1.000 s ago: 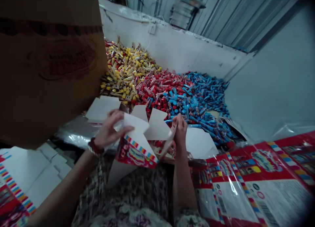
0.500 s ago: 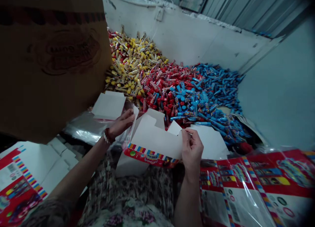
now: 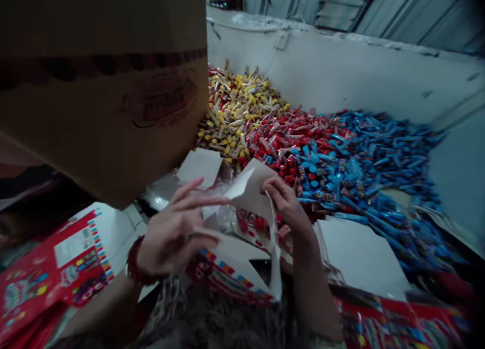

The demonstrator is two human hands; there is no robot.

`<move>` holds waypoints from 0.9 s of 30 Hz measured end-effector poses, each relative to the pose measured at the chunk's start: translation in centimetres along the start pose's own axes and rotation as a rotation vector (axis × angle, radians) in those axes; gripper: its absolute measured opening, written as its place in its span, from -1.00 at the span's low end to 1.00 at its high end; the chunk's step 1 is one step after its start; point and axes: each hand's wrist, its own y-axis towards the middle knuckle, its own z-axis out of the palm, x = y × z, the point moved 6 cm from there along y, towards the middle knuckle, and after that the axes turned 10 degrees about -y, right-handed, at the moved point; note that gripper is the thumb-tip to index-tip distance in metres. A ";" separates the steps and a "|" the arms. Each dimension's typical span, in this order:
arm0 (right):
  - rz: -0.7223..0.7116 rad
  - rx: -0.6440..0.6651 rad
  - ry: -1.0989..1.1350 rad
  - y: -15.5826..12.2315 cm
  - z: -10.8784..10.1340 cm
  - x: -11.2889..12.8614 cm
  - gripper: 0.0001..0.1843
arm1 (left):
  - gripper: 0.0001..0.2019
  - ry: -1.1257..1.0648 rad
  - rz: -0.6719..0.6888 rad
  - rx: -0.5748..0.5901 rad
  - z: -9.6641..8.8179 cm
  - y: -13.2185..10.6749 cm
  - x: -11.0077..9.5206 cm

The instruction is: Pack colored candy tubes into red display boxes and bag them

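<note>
An open-topped box (image 3: 231, 278) sits between two hands, the left hand (image 3: 172, 238) at its side with fingers spread, grip unclear, the right hand (image 3: 284, 202) pinching its far edge. Beyond, yellow, red and blue wrapped sticks (image 3: 297, 129) lie heaped before a pale wall (image 3: 359, 76).

"The open white paperboard box (image 3: 231, 253)?"
"Matt and smooth inside."
"And the big brown cardboard carton (image 3: 94, 111) left of it?"
"Dull, matt."
"The clear plastic film (image 3: 157, 200), also left of the box?"
"Glossy, catching light."
"Slender blue plastic sticks (image 3: 379, 147) beyond the box?"
"Smooth, with a shine."
</note>
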 end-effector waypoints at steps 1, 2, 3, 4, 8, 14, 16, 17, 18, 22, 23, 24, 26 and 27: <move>-0.074 0.055 0.019 1.4 1.0 1.2 -0.65 | -0.84 0.134 0.072 0.039 0.1 -0.1 -1.8; -0.139 0.083 0.045 2.6 1.7 2.3 -0.64 | -0.81 0.242 0.132 0.053 0.5 -0.1 -3.3; -0.179 0.081 0.082 3.3 2.1 3.2 -0.63 | -0.78 0.327 0.183 0.056 1.0 -0.2 -4.3; -0.192 0.064 0.122 3.7 2.2 3.9 -0.61 | -0.76 0.393 0.222 0.051 1.6 -0.1 -5.0; -0.074 0.146 0.264 1.9 0.0 4.6 -0.16 | -0.76 0.590 0.259 0.026 3.2 1.1 -4.4; 0.024 0.378 0.013 -1.6 -4.2 4.9 -0.11 | -0.84 0.628 0.502 0.276 6.9 3.4 -3.7; 0.050 0.250 -0.289 -0.4 -5.0 3.6 -0.19 | -0.85 0.586 0.569 0.319 8.8 3.7 -4.3; 0.060 0.217 -0.415 0.3 -5.1 2.6 -0.27 | -0.85 0.560 0.595 0.334 9.9 3.7 -4.6; 0.066 0.226 -0.510 1.0 -4.8 1.4 -0.40 | -0.86 0.537 0.612 0.349 11.1 3.7 -4.8; 0.022 0.327 -0.641 2.3 -3.7 -2.8 -0.73 | -0.84 0.448 0.566 0.422 15.6 2.7 -4.6; 0.006 0.298 -0.687 2.3 -4.0 -3.3 -0.74 | -0.82 0.419 0.574 0.427 16.2 2.3 -4.6; -0.010 0.256 -0.756 2.3 -4.4 -3.5 -0.74 | -0.79 0.383 0.599 0.411 16.3 1.8 -4.8; -0.041 0.190 -0.918 1.7 -5.2 -3.4 -0.72 | -0.74 0.374 0.476 0.279 14.6 1.7 -4.6; -0.064 0.168 -0.992 1.2 -5.5 -3.0 -0.71 | -0.70 0.405 0.318 0.180 12.9 2.0 -4.0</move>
